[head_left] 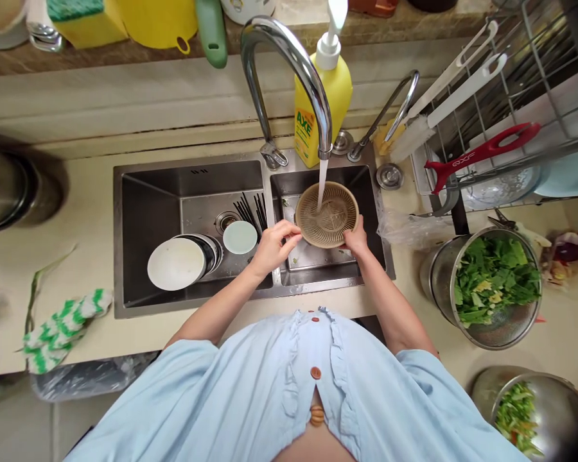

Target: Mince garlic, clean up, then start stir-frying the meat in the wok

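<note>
The basket [340, 221] is right of centre in the frame, held over the right basin [313, 273]. Water from the tap [323, 122] falls into it; the stream covers part of the basket's base.

My right grip [356, 239] is clamped on the basket's lower-right rim. The fingers beneath are hidden by the basket. My left grip [277, 247] is at the basket's left rim, thumb and forefinger nearly together. I cannot tell whether these tips pinch the rim, hold a scrap or only touch.

The left basin [192, 208], left of centre, contains stacked bowls [176, 264], tilted; the white top one hides most of those beneath. Beside the stack is a pale dish [239, 237]; black sticks [260, 208] lie behind it, their lower ends partly concealed.

The bottle [334, 96], upper centre, stands partly behind the tap. The rack [544, 64] is cut off at upper right; its contents are hard to separate. On the worktop [89, 256], right side, the colander [530, 321] holds greens [496, 276]. At lower right, a dark blur obscures part of the steel bowl [556, 401].
</note>
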`<state>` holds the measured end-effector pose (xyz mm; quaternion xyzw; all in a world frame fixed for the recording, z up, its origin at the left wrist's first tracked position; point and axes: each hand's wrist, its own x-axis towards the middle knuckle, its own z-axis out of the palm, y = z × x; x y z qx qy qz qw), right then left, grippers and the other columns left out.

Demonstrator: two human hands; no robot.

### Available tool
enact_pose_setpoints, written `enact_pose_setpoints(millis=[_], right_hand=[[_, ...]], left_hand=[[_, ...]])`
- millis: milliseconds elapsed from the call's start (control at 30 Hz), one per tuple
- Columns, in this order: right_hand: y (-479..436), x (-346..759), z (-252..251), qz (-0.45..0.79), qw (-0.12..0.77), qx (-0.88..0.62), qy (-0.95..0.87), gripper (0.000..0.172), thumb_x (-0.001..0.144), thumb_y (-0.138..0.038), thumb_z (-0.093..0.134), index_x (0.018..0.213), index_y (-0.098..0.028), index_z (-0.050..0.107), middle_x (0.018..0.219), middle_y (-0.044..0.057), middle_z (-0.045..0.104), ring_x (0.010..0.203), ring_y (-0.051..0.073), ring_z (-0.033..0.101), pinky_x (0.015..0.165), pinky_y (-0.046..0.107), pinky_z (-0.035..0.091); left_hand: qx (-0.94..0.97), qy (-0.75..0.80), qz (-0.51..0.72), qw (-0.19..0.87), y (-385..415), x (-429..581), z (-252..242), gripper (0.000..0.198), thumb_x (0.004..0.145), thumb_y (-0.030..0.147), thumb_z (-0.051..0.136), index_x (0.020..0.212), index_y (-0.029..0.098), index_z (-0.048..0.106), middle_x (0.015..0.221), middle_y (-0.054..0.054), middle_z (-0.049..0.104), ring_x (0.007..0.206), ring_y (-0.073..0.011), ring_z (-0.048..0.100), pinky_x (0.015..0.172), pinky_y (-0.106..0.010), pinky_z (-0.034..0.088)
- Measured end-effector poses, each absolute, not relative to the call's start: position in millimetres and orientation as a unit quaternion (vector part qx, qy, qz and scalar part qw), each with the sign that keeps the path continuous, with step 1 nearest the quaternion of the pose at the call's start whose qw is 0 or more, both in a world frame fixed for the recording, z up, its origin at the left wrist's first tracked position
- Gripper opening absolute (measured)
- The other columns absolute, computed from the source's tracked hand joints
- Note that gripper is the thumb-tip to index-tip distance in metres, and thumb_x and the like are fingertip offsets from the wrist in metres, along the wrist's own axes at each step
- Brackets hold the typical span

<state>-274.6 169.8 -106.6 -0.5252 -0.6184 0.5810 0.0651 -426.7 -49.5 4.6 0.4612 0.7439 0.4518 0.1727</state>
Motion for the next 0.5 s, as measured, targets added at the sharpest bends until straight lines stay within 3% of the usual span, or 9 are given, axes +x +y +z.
enact_pose_setpoints(millis=[100,200,333,500], right_hand=[[171,-267,-98,0.402,0.06,-0.527,-0.746,0.078,0.067,-0.012,0.054,0.143,-0.018,0.039,0.102,0.013,0.064,0.091,0.031,0.064,0.087,0.055,0.052],[171,-268,-90,0.323,0.079,-0.534,-0.777,0.086,0.068,-0.012,0.051,0.15,-0.01,0.028,0.115,0.023,0.058,0.103,0.037,0.061,0.092,0.059,0.047],[165,-277,-89,0.331,0.05,-0.521,-0.785,0.085,0.069,-0.014,0.05,0.151,-0.012,0.028,0.117,0.022,0.057,0.104,0.037,0.061,0.092,0.058,0.047],[157,-276,-92,0.394,0.019,-0.581,-0.712,0.082,0.072,-0.018,0.052,0.149,-0.01,0.027,0.106,0.016,0.065,0.09,0.03,0.066,0.085,0.047,0.054]], left_hand=[[0.485,0.738,0.429,0.188,-48,-421,-3,0.016,0.094,0.027,0.054,0.089,0.018,0.065,0.088,-0.005,0.067,0.083,-0.0174,0.062,0.077,-0.031,0.049],[0.499,0.743,0.402,0.193,-47,-416,-14,0.015,0.094,0.027,0.054,0.091,0.018,0.066,0.091,-0.006,0.068,0.087,-0.0193,0.062,0.081,-0.034,0.05],[0.54,0.734,0.347,0.223,-33,-403,-41,0.019,0.091,0.028,0.06,0.107,0.019,0.066,0.11,-0.01,0.066,0.105,-0.0248,0.061,0.093,-0.042,0.048],[0.563,0.704,0.314,0.298,8,-365,-87,0.048,0.073,0.025,0.08,0.116,0.018,0.06,0.119,-0.013,0.063,0.114,-0.031,0.057,0.099,-0.049,0.046]])
